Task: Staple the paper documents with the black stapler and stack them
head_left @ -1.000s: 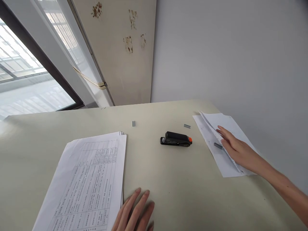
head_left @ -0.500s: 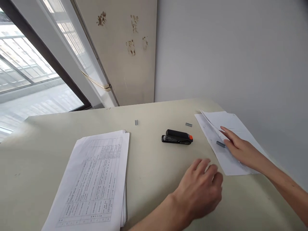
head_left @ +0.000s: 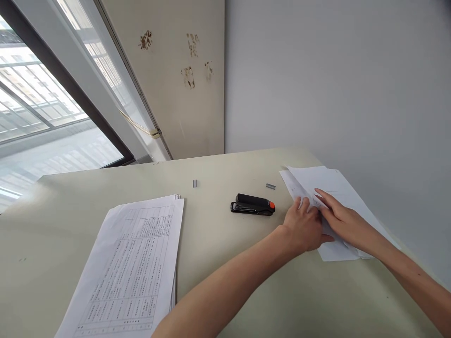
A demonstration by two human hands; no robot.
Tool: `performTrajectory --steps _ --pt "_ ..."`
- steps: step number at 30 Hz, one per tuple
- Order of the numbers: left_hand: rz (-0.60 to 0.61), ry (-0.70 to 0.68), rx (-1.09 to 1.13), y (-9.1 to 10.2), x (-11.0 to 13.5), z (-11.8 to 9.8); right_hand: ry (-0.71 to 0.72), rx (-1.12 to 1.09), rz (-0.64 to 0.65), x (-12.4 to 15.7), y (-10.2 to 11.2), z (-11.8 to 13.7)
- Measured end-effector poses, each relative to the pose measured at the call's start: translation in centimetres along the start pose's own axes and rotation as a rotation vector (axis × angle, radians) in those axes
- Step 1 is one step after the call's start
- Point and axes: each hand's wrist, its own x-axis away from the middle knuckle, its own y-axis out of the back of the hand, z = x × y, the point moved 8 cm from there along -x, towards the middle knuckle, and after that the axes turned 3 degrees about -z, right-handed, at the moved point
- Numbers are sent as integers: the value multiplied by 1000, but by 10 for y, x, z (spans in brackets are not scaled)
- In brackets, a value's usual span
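At the right of the table lie white paper sheets (head_left: 352,188). My right hand (head_left: 341,223) grips the raised edge of the upper sheets, folding them back. My left hand (head_left: 305,227) rests over the lower sheet, right beside my right hand, its fingers bent and apart and its thumb sticking out to the right. The spot where a grey staple strip lay is covered by my left hand. A black stapler (head_left: 252,205) with an orange end sits left of my left hand. Behind it is another grey staple strip (head_left: 270,186).
A thick stack of printed sheets (head_left: 130,263) lies on the left of the pale table (head_left: 207,263). One more small staple strip (head_left: 195,183) is near the back edge. A grey wall (head_left: 334,84) stands behind, with a window (head_left: 42,103) at the left.
My left hand has moved right and forward from the bare table onto the papers, covering the staple strip there. My right hand stays at the sheets. The view has shifted slightly.
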Motion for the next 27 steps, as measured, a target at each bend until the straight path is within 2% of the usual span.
performTrajectory --steps 4,10,17,23,25,27 --pt "55 109 -63 -4 4 20 -109 -20 85 3 -5 0" --pt "173 300 -172 -4 13 53 -32 -20 96 15 -15 9" --pt "227 381 -197 8 15 61 43 106 47 38 -36 21" --pt "149 374 -156 23 26 50 126 160 -54 52 -49 28" --pt "69 342 -111 38 35 48 144 151 -57 54 -50 28" --pt "-34 320 -52 60 48 54 140 132 -36 54 -49 29"
